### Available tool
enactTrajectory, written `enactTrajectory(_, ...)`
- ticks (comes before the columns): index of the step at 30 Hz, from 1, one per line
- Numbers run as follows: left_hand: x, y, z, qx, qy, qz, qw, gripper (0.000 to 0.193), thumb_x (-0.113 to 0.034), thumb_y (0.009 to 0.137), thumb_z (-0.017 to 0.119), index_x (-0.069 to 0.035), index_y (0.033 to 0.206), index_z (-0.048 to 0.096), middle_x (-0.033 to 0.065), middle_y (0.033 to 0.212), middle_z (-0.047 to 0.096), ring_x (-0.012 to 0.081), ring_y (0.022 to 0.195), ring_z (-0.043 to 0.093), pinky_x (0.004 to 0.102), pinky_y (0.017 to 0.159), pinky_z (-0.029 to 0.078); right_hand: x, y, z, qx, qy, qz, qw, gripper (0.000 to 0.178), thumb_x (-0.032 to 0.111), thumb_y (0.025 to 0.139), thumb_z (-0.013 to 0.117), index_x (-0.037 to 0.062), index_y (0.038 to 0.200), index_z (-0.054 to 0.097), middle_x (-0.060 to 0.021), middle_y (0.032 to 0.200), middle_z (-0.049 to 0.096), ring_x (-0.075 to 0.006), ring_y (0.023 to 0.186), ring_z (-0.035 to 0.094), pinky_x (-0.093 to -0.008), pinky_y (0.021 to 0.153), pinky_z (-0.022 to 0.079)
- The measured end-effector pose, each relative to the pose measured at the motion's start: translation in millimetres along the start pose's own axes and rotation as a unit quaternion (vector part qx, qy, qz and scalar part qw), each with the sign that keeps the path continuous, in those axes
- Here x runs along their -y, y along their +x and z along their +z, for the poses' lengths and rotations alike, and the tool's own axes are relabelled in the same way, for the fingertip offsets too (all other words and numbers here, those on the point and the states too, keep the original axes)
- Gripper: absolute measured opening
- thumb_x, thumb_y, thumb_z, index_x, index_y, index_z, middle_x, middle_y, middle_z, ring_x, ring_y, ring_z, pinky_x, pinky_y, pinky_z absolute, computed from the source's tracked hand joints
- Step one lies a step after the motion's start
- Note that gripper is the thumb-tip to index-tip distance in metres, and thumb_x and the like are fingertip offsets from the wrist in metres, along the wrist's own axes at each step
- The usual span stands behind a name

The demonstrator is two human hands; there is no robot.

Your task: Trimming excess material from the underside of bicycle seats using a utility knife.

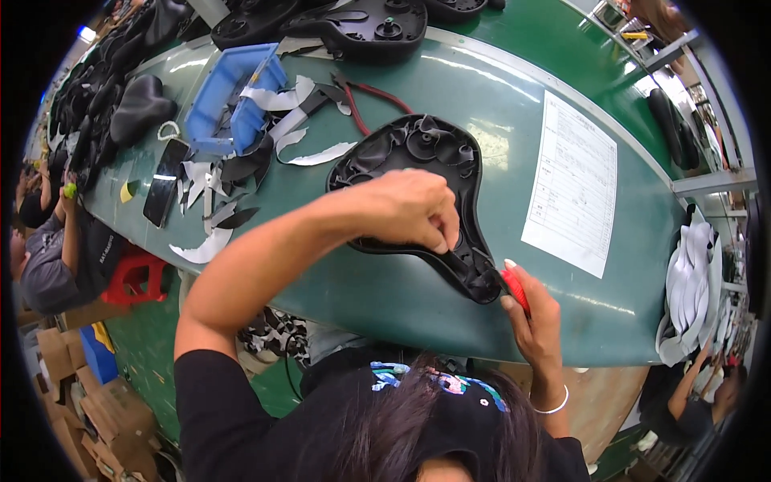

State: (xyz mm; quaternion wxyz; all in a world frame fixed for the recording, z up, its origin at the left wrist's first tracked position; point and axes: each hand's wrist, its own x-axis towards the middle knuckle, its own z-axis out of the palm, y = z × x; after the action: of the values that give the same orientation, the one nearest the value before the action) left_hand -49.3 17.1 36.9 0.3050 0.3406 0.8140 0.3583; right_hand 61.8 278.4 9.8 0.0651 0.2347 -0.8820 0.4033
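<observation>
Premises: a factory workshop, apparently producing saddles. Evidence: a long green bench [618, 329] carries a black saddle-shaped part [459, 183] lying underside up, similar shells [365, 28] along the far edge, and a heap of black saddles [100, 104] at the left. Trimmed offcuts [325, 154], red-handled pliers [389, 95] and a blue plastic bin [207, 145] lie among them, with a printed sheet [572, 185] to the right. Other people sit at both sides, one at left [48, 273], another at right [691, 411]. Cardboard boxes [116, 410] stand on green flooring [140, 341] near a red stool [136, 277].
</observation>
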Motion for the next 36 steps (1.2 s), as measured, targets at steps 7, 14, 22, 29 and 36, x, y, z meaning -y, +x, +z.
enactTrajectory(7,2,18,-12,0.043,-0.023,-0.013,0.999,0.02,-0.02,0.064,0.071,-0.005,0.076,0.072,0.005,0.067,0.061,0.017,0.061,0.056,0.0321,0.057,0.042,22,42,-4,0.138,-0.183,-0.095,0.969,0.049,0.01,0.082,0.061,0.0252,0.128,0.057,-0.0058,0.069,0.051,-0.0222,0.054,0.05,-0.0334,0.051,0.042)
enactTrajectory(14,8,17,-11,0.024,-0.021,0.013,0.999,0.018,-0.018,0.066,0.07,-0.003,0.077,0.071,0.0061,0.064,0.06,0.0157,0.06,0.056,0.0308,0.058,0.042,34,45,-14,0.265,-0.291,-0.04,0.918,0.058,0.008,0.084,0.054,0.0319,0.137,0.045,-0.0089,0.067,0.048,-0.0246,0.051,0.051,-0.0373,0.048,0.04)
enactTrajectory(22,-11,-16,-16,-0.223,-0.367,0.026,0.903,0.019,-0.017,0.086,0.062,0.001,0.089,0.068,-0.0006,0.078,0.063,0.0062,0.074,0.054,0.0203,0.067,0.041,26,5,-41,0.256,-0.278,0.046,0.925,0.061,0.008,0.08,0.063,0.029,0.135,0.047,-0.0091,0.061,0.048,-0.0268,0.05,0.052,-0.0382,0.049,0.043)
enactTrajectory(29,-20,-61,99,-0.067,-0.521,-0.151,0.837,0.032,-0.024,0.092,0.06,0.001,0.111,0.06,0.0051,0.092,0.064,0.011,0.083,0.061,0.0252,0.065,0.05,10,5,11,-0.029,0.072,0.156,0.985,0.032,0.008,0.084,0.065,0.0056,0.116,0.058,-0.0183,0.092,0.065,-0.0301,0.078,0.066,-0.0338,0.07,0.051)
enactTrajectory(36,30,-62,53,-0.382,-0.186,-0.182,0.887,0.048,-0.034,0.09,0.056,0.005,0.117,0.05,0.026,0.098,0.063,0.0423,0.094,0.06,0.0433,0.086,0.045,22,6,27,0.004,0.14,0.197,0.97,0.033,0.016,0.09,0.059,0.0026,0.12,0.051,-0.0111,0.089,0.065,-0.019,0.067,0.063,-0.0292,0.061,0.05)
